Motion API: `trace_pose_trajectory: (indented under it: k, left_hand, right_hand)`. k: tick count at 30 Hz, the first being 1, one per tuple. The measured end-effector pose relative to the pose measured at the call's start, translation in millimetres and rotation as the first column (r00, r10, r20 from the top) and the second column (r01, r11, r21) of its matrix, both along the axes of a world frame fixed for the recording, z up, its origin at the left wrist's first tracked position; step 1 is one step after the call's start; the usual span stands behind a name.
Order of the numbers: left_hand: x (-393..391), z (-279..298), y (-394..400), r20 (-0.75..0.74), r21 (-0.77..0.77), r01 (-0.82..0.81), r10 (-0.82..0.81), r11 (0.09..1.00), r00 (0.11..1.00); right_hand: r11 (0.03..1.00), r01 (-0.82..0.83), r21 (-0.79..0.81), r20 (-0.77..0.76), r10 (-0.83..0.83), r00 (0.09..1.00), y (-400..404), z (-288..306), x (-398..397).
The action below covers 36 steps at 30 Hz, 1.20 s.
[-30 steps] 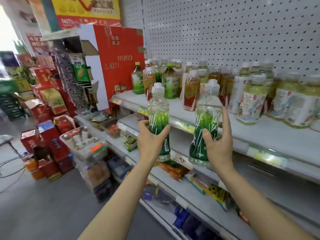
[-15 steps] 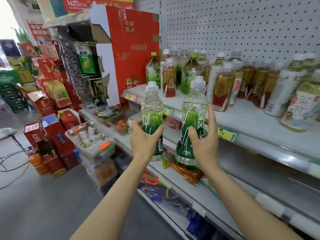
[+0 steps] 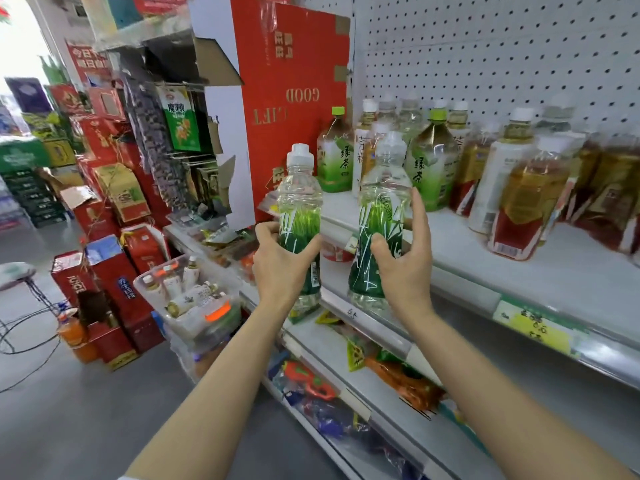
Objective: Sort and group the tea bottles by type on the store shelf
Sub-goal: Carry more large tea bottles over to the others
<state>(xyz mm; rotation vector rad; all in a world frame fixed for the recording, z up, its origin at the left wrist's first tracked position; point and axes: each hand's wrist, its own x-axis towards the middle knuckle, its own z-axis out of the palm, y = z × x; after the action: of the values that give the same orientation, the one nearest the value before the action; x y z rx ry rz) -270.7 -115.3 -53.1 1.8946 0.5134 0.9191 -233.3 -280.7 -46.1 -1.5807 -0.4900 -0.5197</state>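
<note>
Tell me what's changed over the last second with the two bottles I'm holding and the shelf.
The view has swung left along the shelf: the red box and the green-capped tea bottles now sit nearer the middle, and the pale bottles further right have slid out of sight. Nothing was picked up or let go. The left hand and right hand still grip the left clear bottle and right clear bottle, upright, side by side.

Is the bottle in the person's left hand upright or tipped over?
Upright. The left hand grips the clear bottle with the green grass label around its middle, white cap on top, held in the air before the shelf.
</note>
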Motion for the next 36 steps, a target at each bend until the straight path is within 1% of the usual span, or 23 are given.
trace_pose_trajectory:
  k: [4, 11, 15, 18, 21, 26, 29, 33, 36]
  left_hand:
    - [28.5, 4.3, 40.7, 0.011, 0.006, 0.016, -0.016, 1.000, 1.000]
    - [81.2, 26.7, 109.0, 0.016, 0.072, 0.142, -0.144, 0.987, 0.989]
    - [114.8, 31.2, 127.0, 0.086, 0.025, 0.216, -0.217, 0.976, 0.972]
    - [141.9, 37.6, 128.5, 0.142, -0.008, 0.279, -0.275, 0.960, 0.951]
    - [169.8, 45.0, 121.8, 0.178, 0.009, 0.342, -0.338, 0.940, 0.924]
    - [217.1, 53.9, 99.3, 0.238, 0.025, 0.505, -0.496, 0.862, 0.835]
    - [241.7, 54.5, 88.1, 0.234, 0.032, 0.537, -0.529, 0.843, 0.816]
    - [266.9, 37.6, 80.2, 0.190, 0.032, 0.568, -0.563, 0.822, 0.804]
    - [282.2, 26.6, 77.8, 0.149, 0.082, 0.559, -0.565, 0.825, 0.812]
  right_hand:
    - [0.999, 0.043, -0.005, 0.013, -0.042, 0.999, 39.6, 3.5, 16.6]
    - [0.978, 0.207, 0.034, 0.004, -0.208, 0.978, 106.9, 12.9, 43.2]
    - [0.968, 0.249, 0.029, -0.019, -0.248, 0.968, 116.6, 10.4, 52.8]
    - [0.952, 0.303, 0.043, -0.018, -0.302, 0.953, 117.2, 10.8, 65.0]
    - [0.934, 0.348, 0.075, 0.004, -0.349, 0.937, 111.7, 13.7, 83.0]
    - [0.903, 0.412, 0.120, 0.042, -0.419, 0.907, 98.1, 22.5, 110.9]
    - [0.897, 0.429, 0.104, 0.077, -0.437, 0.896, 92.7, 27.7, 123.9]
    - [0.889, 0.451, 0.083, 0.112, -0.458, 0.882, 86.9, 29.5, 133.3]
    - [0.874, 0.477, 0.090, 0.122, -0.486, 0.866, 84.7, 29.1, 138.7]
